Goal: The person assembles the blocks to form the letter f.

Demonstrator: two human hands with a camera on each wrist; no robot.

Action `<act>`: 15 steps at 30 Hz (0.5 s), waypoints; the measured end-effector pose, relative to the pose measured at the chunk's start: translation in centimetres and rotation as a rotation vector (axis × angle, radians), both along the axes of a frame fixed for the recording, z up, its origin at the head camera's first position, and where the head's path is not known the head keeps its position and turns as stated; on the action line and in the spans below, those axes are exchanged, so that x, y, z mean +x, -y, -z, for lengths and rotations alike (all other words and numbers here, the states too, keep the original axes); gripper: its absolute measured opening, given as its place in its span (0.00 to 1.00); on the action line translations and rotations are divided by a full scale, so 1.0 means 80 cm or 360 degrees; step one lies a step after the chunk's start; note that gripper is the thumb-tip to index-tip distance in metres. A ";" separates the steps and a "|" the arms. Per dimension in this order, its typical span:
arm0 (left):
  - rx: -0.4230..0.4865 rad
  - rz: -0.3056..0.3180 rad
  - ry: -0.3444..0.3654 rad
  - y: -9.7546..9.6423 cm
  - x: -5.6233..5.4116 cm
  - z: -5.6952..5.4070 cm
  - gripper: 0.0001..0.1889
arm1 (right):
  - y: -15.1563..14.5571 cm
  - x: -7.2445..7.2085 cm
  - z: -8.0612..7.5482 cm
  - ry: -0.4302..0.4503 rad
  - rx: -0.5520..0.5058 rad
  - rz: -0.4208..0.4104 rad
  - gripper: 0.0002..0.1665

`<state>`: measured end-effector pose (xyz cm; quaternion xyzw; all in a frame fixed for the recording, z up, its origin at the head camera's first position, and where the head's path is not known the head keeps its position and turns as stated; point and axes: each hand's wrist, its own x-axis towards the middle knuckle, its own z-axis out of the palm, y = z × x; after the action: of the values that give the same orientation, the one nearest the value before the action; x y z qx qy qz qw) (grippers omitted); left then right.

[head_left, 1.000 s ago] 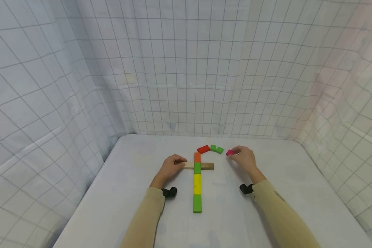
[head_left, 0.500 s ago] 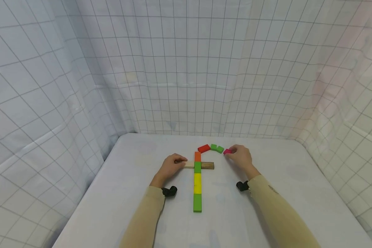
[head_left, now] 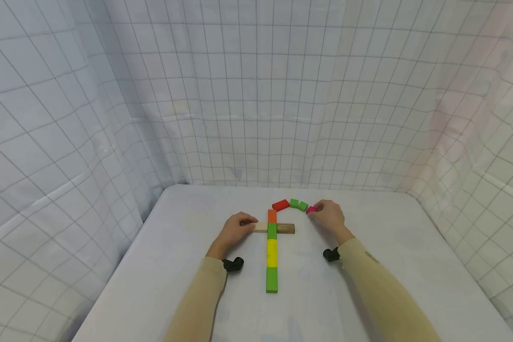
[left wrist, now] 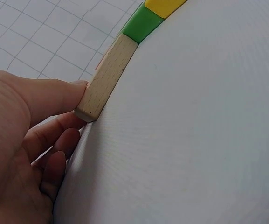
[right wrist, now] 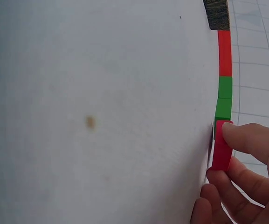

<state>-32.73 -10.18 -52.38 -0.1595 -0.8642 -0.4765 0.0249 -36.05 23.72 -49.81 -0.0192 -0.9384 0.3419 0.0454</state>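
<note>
My right hand (head_left: pixel 330 217) pinches a pink block (right wrist: pixel 222 149) between thumb and fingers, right at the end of two small green blocks (head_left: pixel 299 204). A red block (head_left: pixel 280 205) continues that curve to the left, near the top of an upright row. This row runs from an orange block (head_left: pixel 272 216) through a green one (head_left: pixel 272 231) and yellow (head_left: pixel 272 253) to a green block (head_left: pixel 271 280) nearest me. Left of it, my left hand (head_left: pixel 234 232) holds the outer end of a pale wooden block (left wrist: pixel 109 77) with thumb and forefinger. Opposite lies a dark brown wooden block (head_left: pixel 286 229).
All the blocks lie on a table with a white cloth (head_left: pixel 162 294). White curtains with a grid pattern (head_left: pixel 256 118) rise behind and at both sides. Each wrist wears a small black camera mount, such as the left one (head_left: pixel 233 264).
My right hand has moved left with the pink block, bringing it up to the end of the green blocks. The left hand has stayed at the pale wooden block.
</note>
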 end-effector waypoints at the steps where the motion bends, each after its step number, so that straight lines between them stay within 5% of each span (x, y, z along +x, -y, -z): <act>1: -0.0001 -0.0002 0.0012 0.000 0.000 0.001 0.09 | 0.000 -0.001 0.001 0.0005 0.0009 0.0000 0.21; 15: 0.0006 -0.0007 0.0049 -0.001 0.001 -0.004 0.08 | 0.002 -0.004 0.005 0.0015 0.0048 0.0026 0.21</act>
<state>-32.64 -10.09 -52.04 -0.1501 -0.8640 -0.4803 0.0129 -36.40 23.53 -50.20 -0.0278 -0.9435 0.3274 0.0439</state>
